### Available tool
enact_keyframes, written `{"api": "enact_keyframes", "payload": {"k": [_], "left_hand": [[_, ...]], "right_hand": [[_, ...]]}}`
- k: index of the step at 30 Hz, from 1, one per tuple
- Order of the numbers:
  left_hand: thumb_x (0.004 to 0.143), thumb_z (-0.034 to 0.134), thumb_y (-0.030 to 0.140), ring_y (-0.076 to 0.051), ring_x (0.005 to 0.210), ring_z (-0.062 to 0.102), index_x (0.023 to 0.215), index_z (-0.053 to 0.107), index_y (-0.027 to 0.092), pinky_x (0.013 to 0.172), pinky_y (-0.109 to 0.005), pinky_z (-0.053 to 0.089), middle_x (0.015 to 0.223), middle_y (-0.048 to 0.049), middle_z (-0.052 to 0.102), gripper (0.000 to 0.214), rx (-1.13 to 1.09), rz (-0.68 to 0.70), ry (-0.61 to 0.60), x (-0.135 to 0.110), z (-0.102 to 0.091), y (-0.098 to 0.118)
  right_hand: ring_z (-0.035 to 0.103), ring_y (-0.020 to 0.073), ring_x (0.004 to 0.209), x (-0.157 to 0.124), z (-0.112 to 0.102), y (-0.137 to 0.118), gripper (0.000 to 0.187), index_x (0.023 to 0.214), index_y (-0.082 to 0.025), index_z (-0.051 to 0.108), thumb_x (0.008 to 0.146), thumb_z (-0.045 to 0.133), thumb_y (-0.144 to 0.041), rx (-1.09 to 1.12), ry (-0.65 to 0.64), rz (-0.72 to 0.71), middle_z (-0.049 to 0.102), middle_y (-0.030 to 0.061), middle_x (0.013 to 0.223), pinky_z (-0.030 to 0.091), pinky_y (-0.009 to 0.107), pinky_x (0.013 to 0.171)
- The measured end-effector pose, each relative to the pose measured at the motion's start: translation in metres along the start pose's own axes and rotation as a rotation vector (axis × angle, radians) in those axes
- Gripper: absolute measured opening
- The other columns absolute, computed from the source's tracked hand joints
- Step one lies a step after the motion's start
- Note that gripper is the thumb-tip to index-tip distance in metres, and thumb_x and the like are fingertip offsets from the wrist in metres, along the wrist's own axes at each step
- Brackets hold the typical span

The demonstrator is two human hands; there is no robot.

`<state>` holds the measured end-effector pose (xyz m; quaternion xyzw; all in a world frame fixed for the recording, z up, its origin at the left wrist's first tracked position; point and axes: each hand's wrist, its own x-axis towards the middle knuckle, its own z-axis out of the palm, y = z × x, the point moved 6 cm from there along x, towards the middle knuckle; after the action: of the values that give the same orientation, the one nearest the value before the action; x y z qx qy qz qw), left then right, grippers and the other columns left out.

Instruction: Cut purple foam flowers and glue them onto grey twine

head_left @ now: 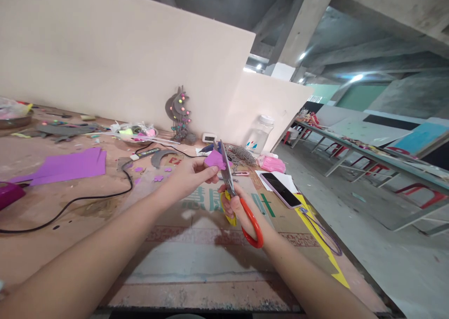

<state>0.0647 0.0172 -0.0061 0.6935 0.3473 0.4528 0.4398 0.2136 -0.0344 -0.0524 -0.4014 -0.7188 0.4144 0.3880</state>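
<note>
Between the thumb and fingers of my left hand (192, 176) is a small purple sheet piece (214, 159), held up above the table. My right hand (240, 206) grips a pair of scissors (227, 174) with one red and one yellow handle. Their blades point up and away, standing at the right edge of the purple piece. Small purple flower cutouts (159, 178) lie on the table left of my left hand. Farther left is a larger purple sheet (72, 167).
A black cable (84, 198) crosses the left side. At the back stand a grey decorated model (180, 115), a small white timer (209, 137) and a clear jar (259, 134). Grey yarn (242, 155), pink material (271, 163) and a phone (280, 189) lie at the right.
</note>
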Motion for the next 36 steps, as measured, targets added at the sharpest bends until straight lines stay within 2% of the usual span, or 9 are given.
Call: {"api": "enact_keyframes", "payload": {"k": [3,14,19,30,36], "left_hand": [[0.080,0.060,0.042,-0.015,0.069,0.064,0.075,0.065,0.015,0.067,-0.025,0.050,0.072,-0.0035,0.070,0.028,-0.002,-0.011,0.000,-0.001,0.002,0.001],[0.077,0.063,0.046,-0.015,0.069,0.062,0.079,0.065,0.016,0.067,-0.025,0.049,0.069,-0.0021,0.067,0.030,-0.044,-0.036,-0.022,-0.002,0.006,0.001],[0.077,0.063,0.044,-0.016,0.070,0.064,0.084,0.066,0.016,0.067,-0.026,0.050,0.071,-0.0028,0.069,0.029,-0.043,-0.044,-0.012,-0.001,0.006,-0.002],[0.083,0.055,0.049,-0.016,0.071,0.063,0.079,0.064,0.015,0.067,-0.026,0.050,0.075,-0.0043,0.069,0.035,0.020,0.031,0.003,0.000,-0.002,-0.002],[0.081,0.057,0.050,-0.016,0.069,0.063,0.080,0.064,0.015,0.067,-0.026,0.050,0.072,-0.0038,0.068,0.035,-0.035,0.026,0.025,0.002,-0.004,-0.005]], "right_hand": [[0.033,0.0113,0.053,0.000,0.001,0.000,0.048,0.109,-0.021,0.045,0.088,0.038,-0.064,0.082,-0.001,-0.003,0.037,-0.0029,0.069,0.032,0.026,0.050],[0.030,0.0110,0.053,0.002,0.006,-0.008,0.051,0.102,-0.021,0.049,0.084,0.040,-0.068,0.166,-0.022,0.021,0.034,-0.0035,0.067,0.027,0.025,0.048],[0.031,0.0115,0.054,0.000,0.004,-0.005,0.047,0.104,-0.022,0.046,0.086,0.041,-0.065,0.167,-0.021,0.048,0.034,-0.0034,0.067,0.027,0.026,0.049],[0.029,0.0103,0.052,0.001,0.003,-0.001,0.045,0.102,-0.021,0.046,0.087,0.043,-0.063,0.176,-0.024,0.049,0.033,-0.0041,0.066,0.026,0.026,0.048],[0.028,0.0105,0.052,0.001,0.000,0.002,0.046,0.102,-0.021,0.046,0.085,0.044,-0.064,0.120,-0.009,0.070,0.032,-0.0047,0.065,0.026,0.025,0.048]]}}
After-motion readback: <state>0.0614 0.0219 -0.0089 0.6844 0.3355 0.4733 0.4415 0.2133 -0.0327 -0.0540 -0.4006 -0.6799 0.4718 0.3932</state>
